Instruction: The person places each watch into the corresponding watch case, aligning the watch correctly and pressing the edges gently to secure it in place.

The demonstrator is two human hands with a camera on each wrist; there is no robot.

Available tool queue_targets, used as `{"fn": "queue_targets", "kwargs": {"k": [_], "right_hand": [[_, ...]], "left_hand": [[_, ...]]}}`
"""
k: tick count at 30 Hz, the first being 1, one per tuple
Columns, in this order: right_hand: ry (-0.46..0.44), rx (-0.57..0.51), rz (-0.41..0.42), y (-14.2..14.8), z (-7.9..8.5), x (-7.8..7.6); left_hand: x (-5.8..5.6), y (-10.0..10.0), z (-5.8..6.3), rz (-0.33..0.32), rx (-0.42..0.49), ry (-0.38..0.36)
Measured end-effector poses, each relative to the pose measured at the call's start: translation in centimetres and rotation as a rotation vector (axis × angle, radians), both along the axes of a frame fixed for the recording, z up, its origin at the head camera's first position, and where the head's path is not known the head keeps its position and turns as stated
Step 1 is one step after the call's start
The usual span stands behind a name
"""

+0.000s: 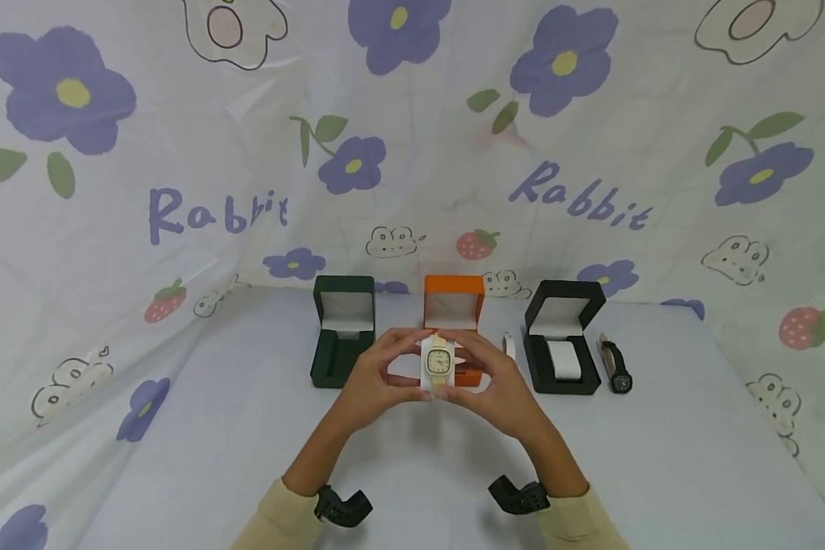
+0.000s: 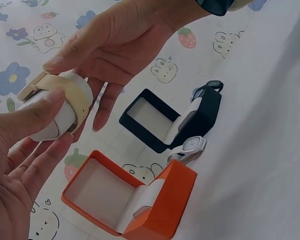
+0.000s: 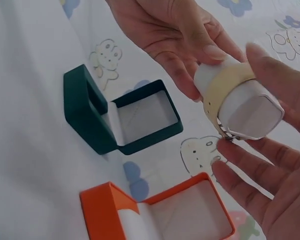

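Note:
Both hands hold a white watch cushion (image 3: 249, 117) between them, raised in front of the orange box. Around the cushion runs a pale yellow strap (image 2: 72, 92) belonging to a watch with a squarish face (image 1: 439, 361), which looks up in the head view. My left hand (image 1: 378, 378) grips the cushion's left end between thumb and fingers. At the opposite end, my right hand (image 1: 493, 382) pinches it the same way, thumb low and fingers above. In the right wrist view, the strap's metal clasp (image 3: 228, 134) sits by the right fingertips.
Behind the hands stand three open boxes: green (image 1: 323, 359) at left, orange (image 1: 454, 284) in the middle, black (image 1: 536, 373) at right with a white cushion inside. A white watch (image 2: 192, 145) lies beside the orange box, a black watch (image 1: 619, 380) right of the black one.

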State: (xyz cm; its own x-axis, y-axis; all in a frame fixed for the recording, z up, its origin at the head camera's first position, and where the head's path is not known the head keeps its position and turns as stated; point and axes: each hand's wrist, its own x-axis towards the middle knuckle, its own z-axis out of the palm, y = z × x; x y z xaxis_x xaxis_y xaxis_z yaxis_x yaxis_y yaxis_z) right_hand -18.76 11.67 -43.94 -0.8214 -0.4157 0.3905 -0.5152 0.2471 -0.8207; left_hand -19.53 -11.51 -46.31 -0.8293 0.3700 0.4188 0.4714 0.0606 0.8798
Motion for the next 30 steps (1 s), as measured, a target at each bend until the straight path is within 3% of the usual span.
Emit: {"fn": "queue_targets", "kwargs": {"k": [4, 11, 21, 30], "right_hand": [[0.053, 0.06, -0.018, 0.1, 0.2, -0.5], [0.065, 0.078, -0.016, 0.1, 0.5, -1.1], [0.033, 0.1, -0.028, 0.2, -0.8, 0.3], [0.039, 0.102, 0.004, -0.5, -0.3, -0.5]], "left_hand": [[-0.6, -0.3, 0.2, 0.015, -0.017, 0.014], [-1.3, -0.8, 0.3, 0.005, -0.028, 0.003], [-0.1, -1.1, -0.6, -0.036, -0.068, -0.073], [-0.6, -1.9, 0.0, -0.037, -0.088, -0.055]]}}
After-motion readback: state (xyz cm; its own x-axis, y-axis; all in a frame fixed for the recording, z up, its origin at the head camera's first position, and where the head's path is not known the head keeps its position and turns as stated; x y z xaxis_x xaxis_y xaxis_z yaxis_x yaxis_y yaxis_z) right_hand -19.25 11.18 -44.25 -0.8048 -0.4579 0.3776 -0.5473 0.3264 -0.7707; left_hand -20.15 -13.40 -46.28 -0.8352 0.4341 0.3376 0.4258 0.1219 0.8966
